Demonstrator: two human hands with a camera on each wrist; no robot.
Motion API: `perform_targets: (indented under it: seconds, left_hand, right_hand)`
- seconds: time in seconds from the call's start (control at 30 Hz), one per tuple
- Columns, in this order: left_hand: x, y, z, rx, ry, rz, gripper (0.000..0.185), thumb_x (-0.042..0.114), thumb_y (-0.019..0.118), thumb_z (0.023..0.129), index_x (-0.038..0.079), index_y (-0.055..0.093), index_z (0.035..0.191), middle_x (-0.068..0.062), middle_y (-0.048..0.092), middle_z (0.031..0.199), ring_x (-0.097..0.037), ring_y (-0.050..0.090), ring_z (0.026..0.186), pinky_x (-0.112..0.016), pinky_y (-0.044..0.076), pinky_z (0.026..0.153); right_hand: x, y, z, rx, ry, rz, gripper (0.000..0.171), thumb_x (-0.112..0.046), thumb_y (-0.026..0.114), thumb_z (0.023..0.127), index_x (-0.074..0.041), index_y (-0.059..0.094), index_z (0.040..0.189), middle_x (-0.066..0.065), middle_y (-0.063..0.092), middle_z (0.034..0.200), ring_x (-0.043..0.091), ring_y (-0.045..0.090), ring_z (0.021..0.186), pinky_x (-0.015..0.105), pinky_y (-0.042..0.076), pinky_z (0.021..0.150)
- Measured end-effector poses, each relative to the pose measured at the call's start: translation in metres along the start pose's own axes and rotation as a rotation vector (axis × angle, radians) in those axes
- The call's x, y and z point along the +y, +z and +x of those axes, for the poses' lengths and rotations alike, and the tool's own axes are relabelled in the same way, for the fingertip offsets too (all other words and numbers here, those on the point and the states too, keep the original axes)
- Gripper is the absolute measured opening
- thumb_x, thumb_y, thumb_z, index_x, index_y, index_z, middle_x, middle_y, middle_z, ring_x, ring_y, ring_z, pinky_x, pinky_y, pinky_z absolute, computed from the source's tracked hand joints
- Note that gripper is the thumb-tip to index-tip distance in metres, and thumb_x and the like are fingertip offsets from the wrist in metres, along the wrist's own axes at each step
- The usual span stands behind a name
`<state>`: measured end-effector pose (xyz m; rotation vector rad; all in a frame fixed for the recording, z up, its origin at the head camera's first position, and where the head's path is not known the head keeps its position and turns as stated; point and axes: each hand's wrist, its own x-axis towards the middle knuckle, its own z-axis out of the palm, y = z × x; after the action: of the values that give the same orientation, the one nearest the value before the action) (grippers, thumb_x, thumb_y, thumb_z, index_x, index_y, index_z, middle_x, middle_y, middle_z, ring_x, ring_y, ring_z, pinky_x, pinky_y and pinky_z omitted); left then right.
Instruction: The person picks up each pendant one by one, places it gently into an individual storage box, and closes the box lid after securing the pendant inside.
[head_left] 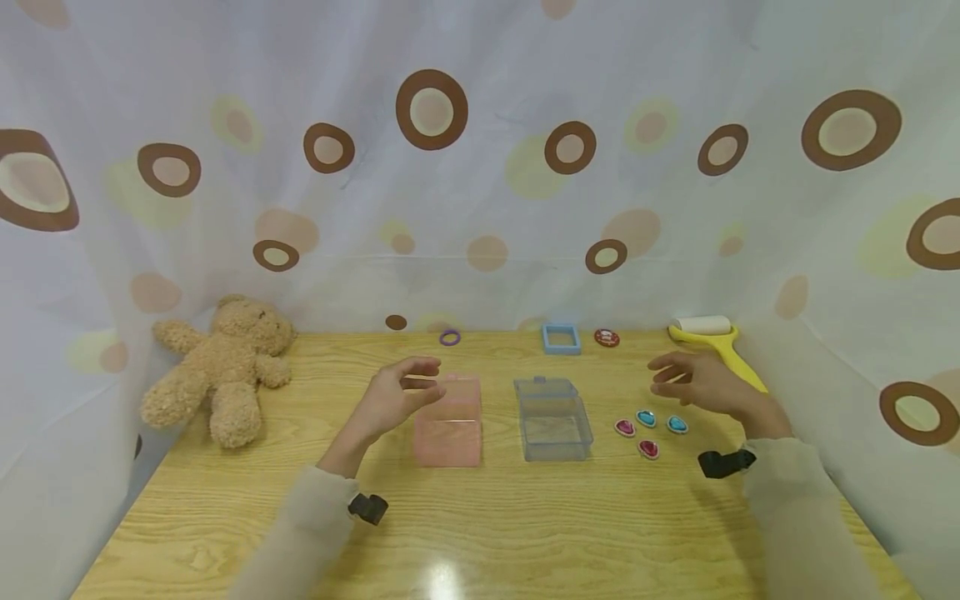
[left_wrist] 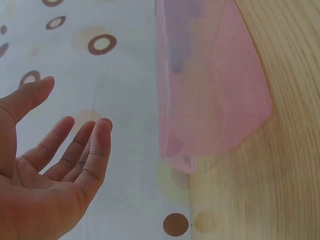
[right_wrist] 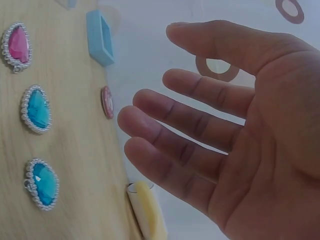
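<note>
A: Hands are shown raised over the pale wooden table (head_left: 480,533). How are the fingers held?

B: Both are seen spread and relaxed, nothing gripped. The left hand (head_left: 393,400) is held just beside the translucent pink plastic box (head_left: 448,421); the right hand (head_left: 701,382) is held above and behind the four pearl-rimmed teardrop gems (head_left: 649,427), two pink and two blue.

A: How may the pink box be expected to handle?

B: It is judged light, stiff and thin-walled, with smooth and probably slippery sides; a grasp across two opposite walls near the rim is suggested. The gems are judged small and hard, best pinched by their edges.

A: What is shown farther off?

B: A clear grey lidded plastic box (head_left: 553,419) is seen between box and gems; beyond are noted a purple ring (head_left: 449,337), a blue square frame (head_left: 561,338), a red round badge (head_left: 606,337), a yellow-handled lint roller (head_left: 712,337) and a tan teddy bear (head_left: 225,371).
</note>
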<state>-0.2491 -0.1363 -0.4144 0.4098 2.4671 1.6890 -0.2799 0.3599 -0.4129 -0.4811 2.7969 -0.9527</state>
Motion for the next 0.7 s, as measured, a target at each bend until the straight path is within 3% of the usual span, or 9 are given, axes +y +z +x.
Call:
perform_targets:
  seconds: [0.3, 0.43, 0.7]
  left_hand:
    - [0.006, 0.024, 0.002, -0.011, -0.025, -0.065, 0.044, 0.022, 0.073, 0.092, 0.021, 0.061, 0.134, -0.002, 0.059, 0.138, -0.025, 0.06, 0.125, -0.041, 0.056, 0.097]
    - [0.008, 0.037, 0.002, -0.035, -0.021, -0.088, 0.042, 0.021, 0.073, 0.092, 0.023, 0.062, 0.133, -0.003, 0.059, 0.138, -0.024, 0.06, 0.125, -0.04, 0.057, 0.095]
    - [0.006, 0.056, 0.003, -0.069, 0.023, -0.092, 0.045, 0.025, 0.073, 0.093, 0.017, 0.061, 0.135, -0.009, 0.059, 0.139, -0.027, 0.061, 0.124, -0.037, 0.058, 0.093]
  right_hand:
    - [0.003, 0.006, -0.002, -0.042, 0.059, 0.055, 0.051, -0.033, 0.067, 0.097, 0.001, 0.057, 0.133, 0.023, 0.067, 0.12, 0.027, 0.069, 0.099, 0.038, 0.061, 0.074]
    - [0.005, 0.01, -0.003, -0.053, 0.074, 0.059, 0.05, -0.031, 0.065, 0.098, 0.002, 0.056, 0.134, 0.022, 0.067, 0.12, 0.03, 0.069, 0.098, 0.042, 0.062, 0.076]
    - [0.012, 0.017, -0.004, -0.069, 0.073, 0.092, 0.043, -0.027, 0.064, 0.099, 0.002, 0.058, 0.131, 0.021, 0.067, 0.118, 0.027, 0.069, 0.095, 0.037, 0.061, 0.075]
